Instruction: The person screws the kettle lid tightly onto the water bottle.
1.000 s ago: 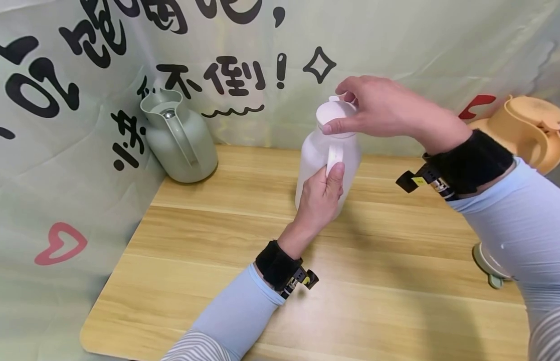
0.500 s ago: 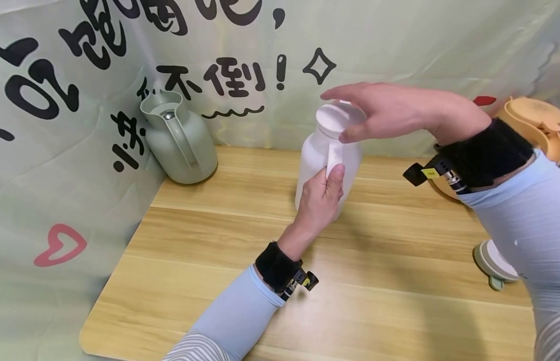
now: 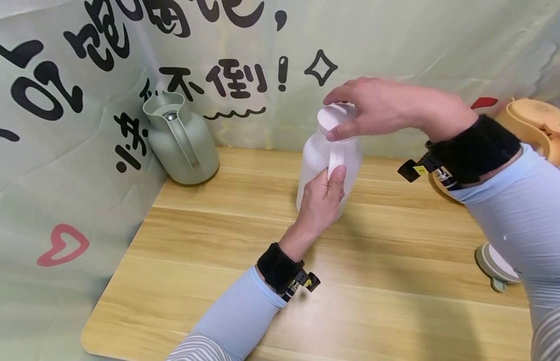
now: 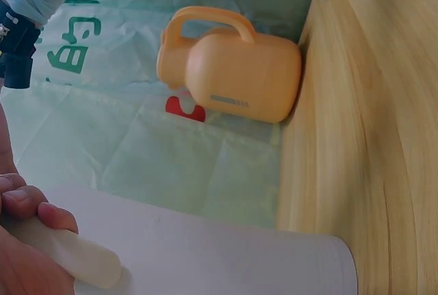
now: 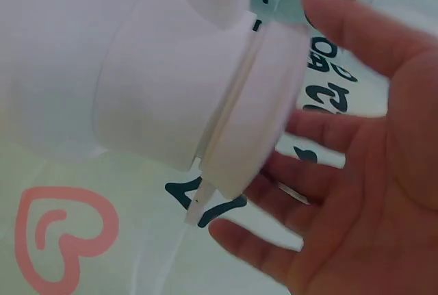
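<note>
A white thermos jug with a flat round lid stands upright on the table. My left hand grips its handle, the thumb lying along it. The left wrist view shows curled fingers around that handle and the jug's base at the wood. Over the lid is my right hand, thumb at the near side and fingers reaching across to the far side. Seen from the right wrist, these fingers are spread loosely around the lid's edge, and a small tab sticks out below it.
A grey-green jug without its lid stands at the back left corner. At the back right is an orange jug. A round grey-green and white lid lies near the right forearm. Printed cloth hangs behind the wooden table.
My right hand lets go of the lid, lifts slightly to the right with fingers extended, then comes back over it. The left hand keeps its grip on the handle.
</note>
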`<state>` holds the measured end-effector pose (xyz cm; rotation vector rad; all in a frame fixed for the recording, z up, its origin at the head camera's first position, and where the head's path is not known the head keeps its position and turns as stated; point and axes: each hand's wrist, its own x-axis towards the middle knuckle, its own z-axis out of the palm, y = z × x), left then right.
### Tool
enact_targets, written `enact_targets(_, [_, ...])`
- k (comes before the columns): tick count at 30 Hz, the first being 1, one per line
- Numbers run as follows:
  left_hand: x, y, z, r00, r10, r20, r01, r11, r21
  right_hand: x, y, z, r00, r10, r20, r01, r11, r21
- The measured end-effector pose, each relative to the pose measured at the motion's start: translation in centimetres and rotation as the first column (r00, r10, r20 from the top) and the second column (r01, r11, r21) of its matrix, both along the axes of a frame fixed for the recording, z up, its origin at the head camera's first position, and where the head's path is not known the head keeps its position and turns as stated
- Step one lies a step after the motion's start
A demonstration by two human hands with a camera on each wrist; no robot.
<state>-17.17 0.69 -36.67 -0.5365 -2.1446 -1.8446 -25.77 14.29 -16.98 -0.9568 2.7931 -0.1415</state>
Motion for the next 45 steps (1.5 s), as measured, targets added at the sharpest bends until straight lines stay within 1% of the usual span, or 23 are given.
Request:
enact_targets(3, [0.0,0.0,-0.1,1.000,-0.001,0.000,0.001,1.000,0.002,0.0,0.1,0.1,0.998,-0.017,0.055,0.016,1.000,0.017])
enact_targets(4, [-0.1,0.0,-0.1,1.000,-0.001,0.000,0.001,1.000,0.002,0.0,0.0,0.1,0.998,-0.019,0.059,0.018,1.000,0.017])
enact_targets(7, [-0.1,0.1,-0.3,1.000,0.004,-0.002,-0.004,1.000,0.003,-0.2,0.0,-0.2,0.999,-0.034,0.023,0.033,0.999,0.014])
enact_targets(10, [-0.1,0.1,-0.3,1.000,0.008,0.000,-0.008,1.000,0.006,-0.4,-0.1,-0.5,0.998,-0.065,-0.024,0.065,0.998,0.015])
enact_targets(12, [-0.1,0.1,-0.3,1.000,0.008,0.001,-0.008,1.000,0.007,-0.4,-0.1,-0.6,0.996,-0.085,-0.035,0.086,0.996,0.021])
enact_targets(15, [-0.1,0.1,-0.3,1.000,0.006,0.003,-0.006,1.000,0.008,-0.4,0.1,-0.4,0.997,-0.076,-0.034,0.077,0.997,0.020])
enact_targets(17, [-0.1,0.1,-0.3,1.000,0.008,0.005,-0.008,1.000,0.009,-0.3,0.3,-0.1,0.998,-0.060,-0.007,0.060,0.998,0.010])
enact_targets(19, [0.0,0.1,-0.3,1.000,0.010,0.006,-0.010,1.000,0.009,-0.1,0.4,0.2,0.998,-0.041,0.046,0.041,0.999,0.002])
enact_targets(23, [-0.1,0.1,-0.4,1.000,0.011,0.000,-0.011,1.000,0.011,0.0,0.5,0.7,0.988,-0.012,0.156,0.011,1.000,0.007])
enact_targets(25, [-0.1,0.1,-0.4,1.000,0.005,-0.005,-0.005,1.000,0.011,0.0,0.5,0.7,0.985,-0.004,0.174,0.002,1.000,0.013])
enact_targets(27, [-0.1,0.1,-0.4,1.000,0.000,-0.007,0.000,1.000,0.013,-0.1,0.5,0.6,0.987,-0.009,0.161,0.007,1.000,0.012])
enact_targets(33, [-0.1,0.1,-0.3,1.000,-0.001,0.000,0.001,1.000,0.019,-0.7,0.6,0.1,0.998,-0.042,0.038,0.043,0.999,-0.009])
enact_targets(35, [-0.1,0.2,-0.3,1.000,0.000,0.001,0.000,1.000,0.018,-0.9,0.6,0.0,0.998,-0.054,0.017,0.054,0.998,-0.016])
enact_targets(38, [-0.1,0.2,-0.3,1.000,0.005,0.003,-0.005,1.000,0.016,-1.1,0.7,0.0,0.998,-0.067,0.014,0.067,0.998,-0.014])
enact_targets(40, [-0.1,0.2,-0.3,1.000,0.007,0.003,-0.007,1.000,0.015,-1.0,0.8,0.3,0.997,-0.066,0.041,0.067,0.998,-0.008])
enact_targets(45, [-0.2,0.2,-0.3,1.000,0.004,-0.004,-0.004,1.000,0.010,-0.5,0.7,0.9,0.986,-0.040,0.164,0.038,0.999,0.016])
